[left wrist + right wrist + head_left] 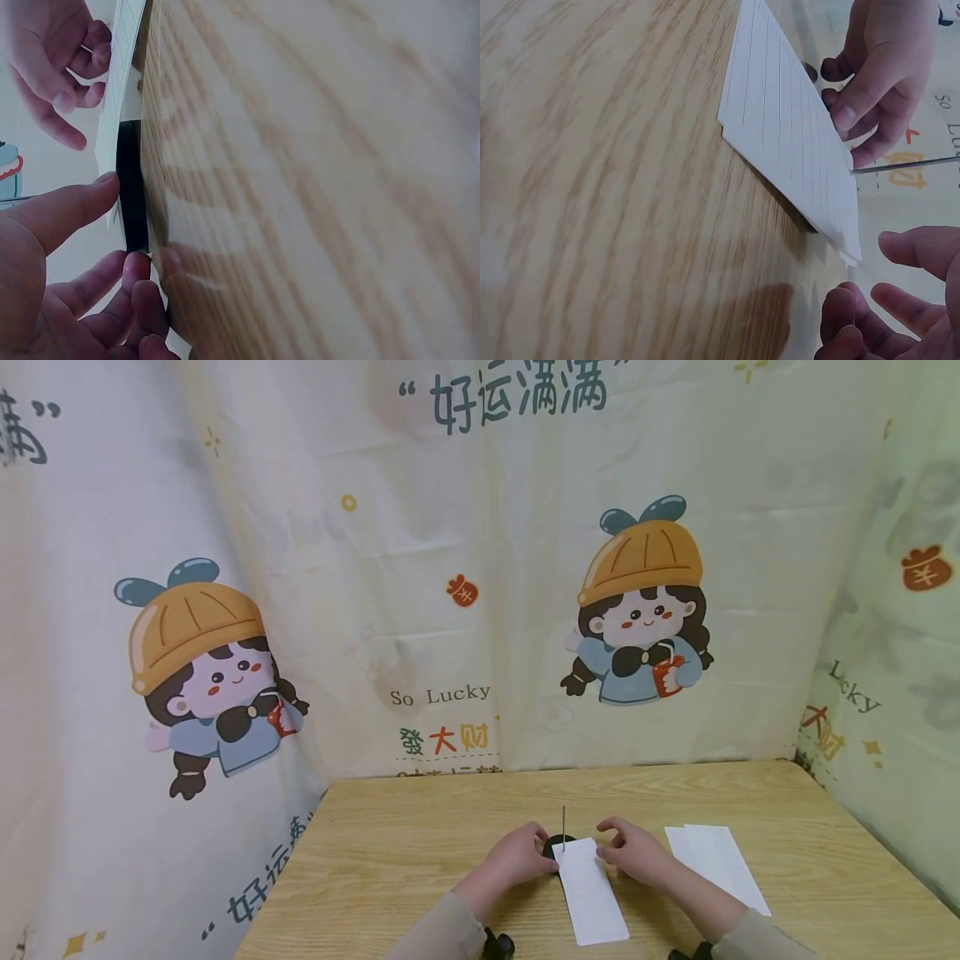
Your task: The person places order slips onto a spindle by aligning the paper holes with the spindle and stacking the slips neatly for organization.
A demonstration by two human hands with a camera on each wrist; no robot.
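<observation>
A bill spike stands on the table, with a black round base (551, 850) and a thin upright metal rod (564, 821). A lined white paper slip (592, 897) is pierced by the rod near its far end and slopes down toward the near side. My left hand (520, 857) holds the base at its left edge, thumb (90, 201) at the top and fingers low at its side. On the other side my right hand (636, 853) hovers by the slip's far right corner. In the right wrist view its fingers (900, 304) are loosely bent, apart from the paper.
More white slips (716, 864) lie overlapping on the wooden table (420, 827) to the right, beyond my right forearm. A printed curtain (525, 635) hangs behind the table and along both sides.
</observation>
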